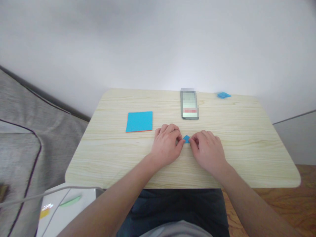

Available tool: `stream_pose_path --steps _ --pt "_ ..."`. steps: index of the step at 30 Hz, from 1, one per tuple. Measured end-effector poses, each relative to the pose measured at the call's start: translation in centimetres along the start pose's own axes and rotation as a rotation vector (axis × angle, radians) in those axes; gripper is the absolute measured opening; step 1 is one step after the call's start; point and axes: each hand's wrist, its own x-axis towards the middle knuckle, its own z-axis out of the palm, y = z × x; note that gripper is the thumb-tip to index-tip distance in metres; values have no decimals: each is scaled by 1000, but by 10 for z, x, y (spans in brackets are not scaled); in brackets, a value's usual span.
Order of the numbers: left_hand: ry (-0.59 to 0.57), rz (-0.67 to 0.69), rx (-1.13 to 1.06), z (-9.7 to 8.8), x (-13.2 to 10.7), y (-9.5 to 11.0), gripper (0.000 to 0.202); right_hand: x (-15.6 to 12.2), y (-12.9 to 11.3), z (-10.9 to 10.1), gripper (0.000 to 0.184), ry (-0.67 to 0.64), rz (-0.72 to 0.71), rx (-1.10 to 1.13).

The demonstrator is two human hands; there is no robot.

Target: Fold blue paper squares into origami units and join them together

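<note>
On the wood-grain table (249, 154), a small folded blue paper (187, 139)
Left hand (167, 144) and right hand (208, 148), both curled nearly closed, each pinch one side.

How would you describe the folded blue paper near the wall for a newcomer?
On the pale wood-grain table, follow the far edge right, past the dark-edged rectangular phone. The pointed blue folded paper there lies untouched, unlike the nearer blue paper triangle.

The small piece of folded blue paper (187, 139) showed as a triangle, its peak pointing far and its straight base near. Pinched at its left and right corners, it lay slightly right of the scene's middle.
</note>
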Motion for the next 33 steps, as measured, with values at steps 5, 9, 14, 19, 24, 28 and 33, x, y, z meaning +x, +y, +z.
stream_pose_path --steps 5,9,14,19,24,28,33 --pt "2 33 -8 -1 -2 -2 13 -1 2 2 16 -3 35 54" --pt "-9 72 -17 0 -3 -5 22 -4 8 2 11 -7 32 155" --pt "25 72 -10 -1 -3 -8 22 -7 19 0 10 -19 -4 269" --pt "40 78 -13 -2 -3 -9 19 -8 22 0 12 -4 -22 276" --pt "66 73 -7 -1 -3 -10 19 -9 8 5 20 67 40 132" --pt "79 76 -5 -1 -3 -10 19 -11 1 8 19 103 34 84" --pt "70 80 1 -2 -4 -7 22 -13 -1 9 20 136 -13 36"
